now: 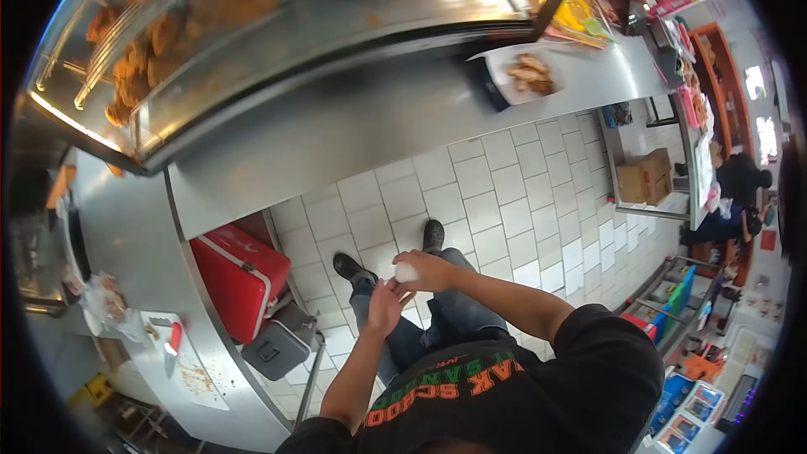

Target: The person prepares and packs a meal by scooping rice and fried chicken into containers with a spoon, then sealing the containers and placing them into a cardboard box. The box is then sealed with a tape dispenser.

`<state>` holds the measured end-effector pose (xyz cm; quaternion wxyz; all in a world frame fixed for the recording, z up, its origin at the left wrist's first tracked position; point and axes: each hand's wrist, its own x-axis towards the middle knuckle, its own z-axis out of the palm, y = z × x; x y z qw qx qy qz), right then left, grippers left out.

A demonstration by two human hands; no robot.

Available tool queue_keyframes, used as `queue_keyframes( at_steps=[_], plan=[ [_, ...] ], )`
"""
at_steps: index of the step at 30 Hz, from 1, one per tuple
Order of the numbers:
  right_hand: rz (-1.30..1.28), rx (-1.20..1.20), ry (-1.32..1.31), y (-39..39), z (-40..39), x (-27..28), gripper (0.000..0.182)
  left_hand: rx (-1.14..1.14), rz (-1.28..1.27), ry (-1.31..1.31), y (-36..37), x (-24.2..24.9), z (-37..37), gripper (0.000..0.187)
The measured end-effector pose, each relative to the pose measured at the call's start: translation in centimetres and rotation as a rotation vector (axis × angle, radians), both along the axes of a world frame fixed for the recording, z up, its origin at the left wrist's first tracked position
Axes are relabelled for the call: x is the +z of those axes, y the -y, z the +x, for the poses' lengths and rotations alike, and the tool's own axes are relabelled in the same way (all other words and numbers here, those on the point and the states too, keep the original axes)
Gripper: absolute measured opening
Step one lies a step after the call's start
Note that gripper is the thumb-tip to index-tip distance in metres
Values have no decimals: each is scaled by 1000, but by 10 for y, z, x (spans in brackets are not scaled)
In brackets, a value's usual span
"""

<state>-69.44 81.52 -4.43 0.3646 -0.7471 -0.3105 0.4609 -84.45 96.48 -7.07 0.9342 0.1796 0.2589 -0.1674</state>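
Note:
My right hand (433, 271) is closed around a small white rounded object (406, 271), held in front of my knees. It is too small to tell what it is. My left hand (385, 304) is just below it, fingers apart and its fingertips touching the right hand near the white object. Both forearms reach out from my black shirt with orange and green lettering. Beneath the hands are my jeans and black shoes (349, 266) on the white tiled floor.
A steel counter (336, 134) wraps around the left and far side, under a heated display case of fried chicken (168, 42). On it are a tray of fried food (530, 74) and a cutting board with a red-handled tool (174, 338). A red cooler (239, 273) and a grey box (282, 343) stand under the counter. Another person (740, 178) is at far right.

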Motion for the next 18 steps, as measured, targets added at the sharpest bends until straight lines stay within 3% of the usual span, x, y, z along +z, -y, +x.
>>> queue_keyframes(
  at_steps=[4, 6, 8, 10, 12, 16, 18],
  plan=[
    [73, -107, 72, 93, 46, 45, 62, -216, -1, 67, 62, 62, 74, 57],
    [197, -428, -234, 131, 76, 63, 62, -312, 218, 64, 93, 77, 114, 49],
    [199, -573, -185, 158, 105, 94, 58, -292, 375, 102, 117, 121, 163, 47],
    [337, -765, -108, 175, 122, 120, 61, -292, 605, 226, 136, 147, 200, 45],
    [681, -882, -430, 186, 136, 155, 70, -236, 739, 364, 153, 176, 231, 46],
    [765, -879, -298, 208, 155, 223, 84, -184, 866, 470, 177, 249, 286, 47],
    [1077, -851, -444, 227, 161, 257, 84, -127, 755, 533, 181, 306, 301, 50]
  ],
)
